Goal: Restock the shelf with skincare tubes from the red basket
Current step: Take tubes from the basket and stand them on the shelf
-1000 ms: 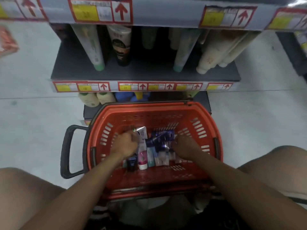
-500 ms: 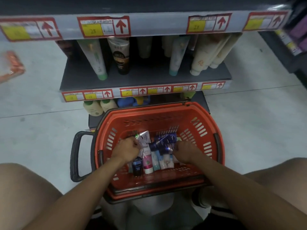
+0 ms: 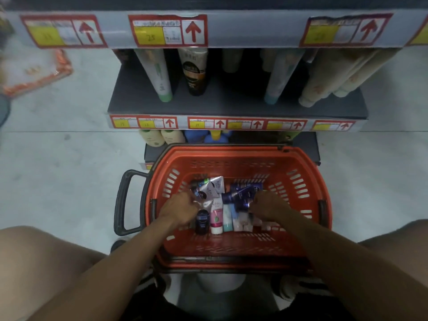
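Observation:
The red basket [image 3: 301, 163] stands on the floor between my knees, in front of the grey shelf [image 3: 231, 107]. Several skincare tubes lie in a heap inside it: silver tubes [image 3: 214, 187], dark blue tubes [image 3: 245, 193], a pink and white tube [image 3: 216, 220]. My left hand [image 3: 179, 208] is down in the basket with its fingers closed on the silver tubes at the heap's left side. My right hand [image 3: 268, 206] grips the dark blue tubes at the right side. Which fingers touch which tube is hidden.
The shelf holds upright tubes: a white one with a green cap [image 3: 157, 75], a black and white one [image 3: 194, 70], cream ones [image 3: 328, 77] at the right. Price labels [image 3: 166, 31] line the shelf edges. A black basket handle [image 3: 125, 202] sticks out left. An orange pack [image 3: 37, 72] lies on the floor.
The view has tilted up, so the shelf and basket sit lower in frame. Both hands stay in the basket on the tubes, shifting them slightly.

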`<action>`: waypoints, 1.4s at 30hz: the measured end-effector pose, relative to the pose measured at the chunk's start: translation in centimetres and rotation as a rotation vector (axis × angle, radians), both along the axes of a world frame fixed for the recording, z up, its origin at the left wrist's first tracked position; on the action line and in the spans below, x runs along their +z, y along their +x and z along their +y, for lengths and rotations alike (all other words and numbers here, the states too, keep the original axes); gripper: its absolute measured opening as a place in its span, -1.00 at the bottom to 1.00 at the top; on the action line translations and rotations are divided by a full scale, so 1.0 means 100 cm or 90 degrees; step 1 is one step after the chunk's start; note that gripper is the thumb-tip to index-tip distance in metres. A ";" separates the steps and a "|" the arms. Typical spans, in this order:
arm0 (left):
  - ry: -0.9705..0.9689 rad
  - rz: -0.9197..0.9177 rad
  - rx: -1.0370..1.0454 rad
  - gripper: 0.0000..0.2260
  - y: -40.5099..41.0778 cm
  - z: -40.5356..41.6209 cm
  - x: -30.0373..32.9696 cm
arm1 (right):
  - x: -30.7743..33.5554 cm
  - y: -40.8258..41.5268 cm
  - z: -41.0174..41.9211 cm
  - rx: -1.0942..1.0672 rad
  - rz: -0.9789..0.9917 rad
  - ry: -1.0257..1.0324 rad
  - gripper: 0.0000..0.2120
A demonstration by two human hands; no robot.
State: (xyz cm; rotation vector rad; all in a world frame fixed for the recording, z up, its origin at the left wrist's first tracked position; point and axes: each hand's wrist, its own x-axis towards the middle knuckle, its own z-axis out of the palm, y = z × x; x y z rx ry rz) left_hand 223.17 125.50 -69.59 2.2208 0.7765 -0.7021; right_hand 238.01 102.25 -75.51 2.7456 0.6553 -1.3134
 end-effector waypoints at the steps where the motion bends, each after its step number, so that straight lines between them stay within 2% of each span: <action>1: 0.006 0.007 0.006 -0.89 0.002 0.001 0.000 | -0.005 0.000 0.000 -0.005 -0.002 -0.003 -0.62; 4: 0.026 0.000 0.000 -0.91 0.011 0.000 -0.009 | -0.028 0.008 -0.001 0.001 -0.006 0.018 -0.55; 6: 0.034 -0.015 0.002 -0.88 0.016 0.000 -0.020 | -0.033 0.010 -0.002 -0.007 -0.017 0.038 -0.59; 10: 0.036 -0.007 0.005 -0.95 0.005 -0.012 -0.031 | -0.031 -0.010 -0.017 0.005 -0.024 0.036 -0.63; 17: 0.016 0.024 0.032 -0.82 -0.010 -0.019 -0.051 | -0.049 -0.020 -0.026 -0.060 0.029 0.054 -0.62; 22: 0.020 0.029 0.057 -0.65 -0.011 -0.021 -0.070 | -0.067 -0.030 -0.026 -0.144 0.067 0.050 -0.62; 29: 0.121 -0.073 0.038 -0.57 0.019 -0.013 -0.094 | -0.103 -0.026 -0.026 -0.394 0.136 0.085 -0.67; 32: 0.148 -0.130 0.038 -0.57 0.037 -0.004 -0.103 | -0.124 -0.023 -0.024 -0.628 0.212 0.144 -0.73; 36: 0.169 -0.149 0.073 -0.73 0.055 0.009 -0.114 | -0.149 -0.024 -0.012 -0.976 0.323 0.182 -0.59; 39: 0.214 -0.104 0.040 -0.74 0.060 0.012 -0.126 | -0.153 -0.025 -0.005 -1.064 0.352 0.204 -0.56; 42: 0.245 -0.072 0.018 -0.69 0.061 0.011 -0.135 | -0.162 -0.023 -0.002 -1.098 0.318 0.210 -0.59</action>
